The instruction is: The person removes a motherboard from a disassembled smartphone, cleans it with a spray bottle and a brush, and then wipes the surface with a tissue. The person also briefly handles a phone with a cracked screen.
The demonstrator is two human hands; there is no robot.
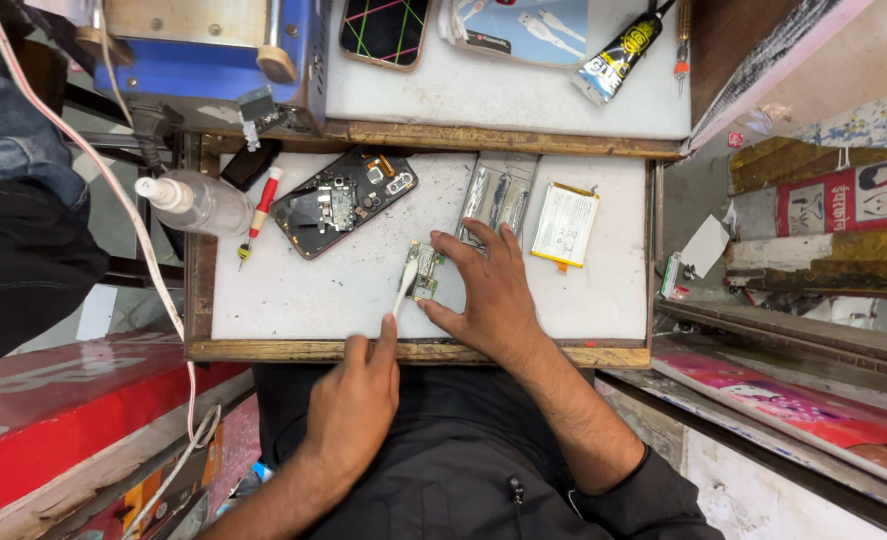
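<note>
Left hand (356,395): fingers pinched on a white brush (405,284), slanting up-right.
Brush tip: touching the circuit board (425,272).
Right hand (491,292): fingers spread, pinning the board's right edge; nearer hand.
Board axis: running away from the person.

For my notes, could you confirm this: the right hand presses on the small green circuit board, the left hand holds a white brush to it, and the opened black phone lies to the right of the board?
Not quite. The head view shows the opened black phone lying to the left of the small green circuit board, not the right. The rest holds: the right hand presses on the board and the left hand holds the white brush to it.
</note>
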